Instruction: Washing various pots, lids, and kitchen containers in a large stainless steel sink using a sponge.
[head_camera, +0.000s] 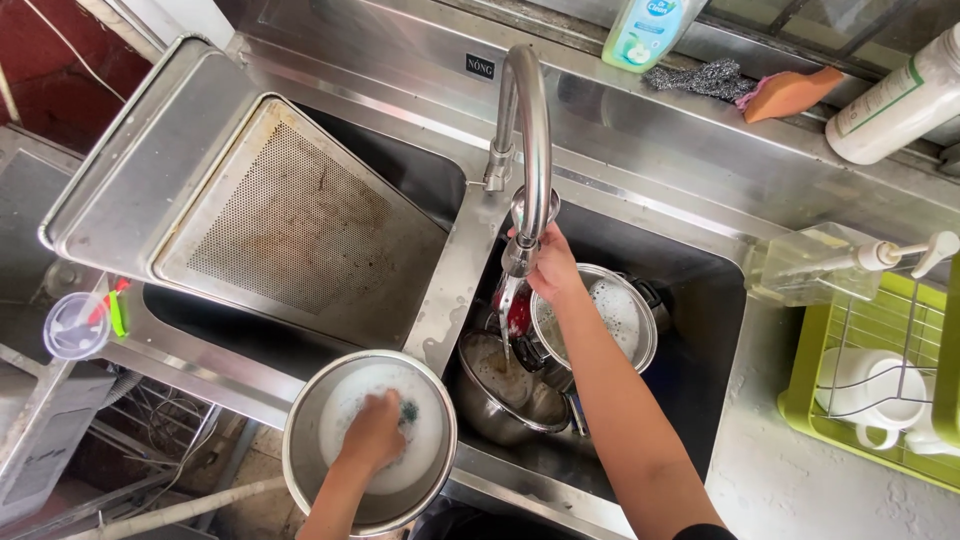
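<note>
Daylit steel double sink (700, 160) counter

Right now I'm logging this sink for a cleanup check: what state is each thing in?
Faucet: running, thin stream falling into the right basin.
Steel bowl: soapy inside, resting on the sink's front edge.
Left hand: pressing a sponge into the bowl.
Right hand: raised at the faucet spout.
Pot: dirty, under the stream.
Perforated tray: stained, tilted over the left basin.
Mug: in the green rack.

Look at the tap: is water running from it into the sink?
Yes: a thin stream falls from the tap, beside the right hand, toward a pot below.
</note>
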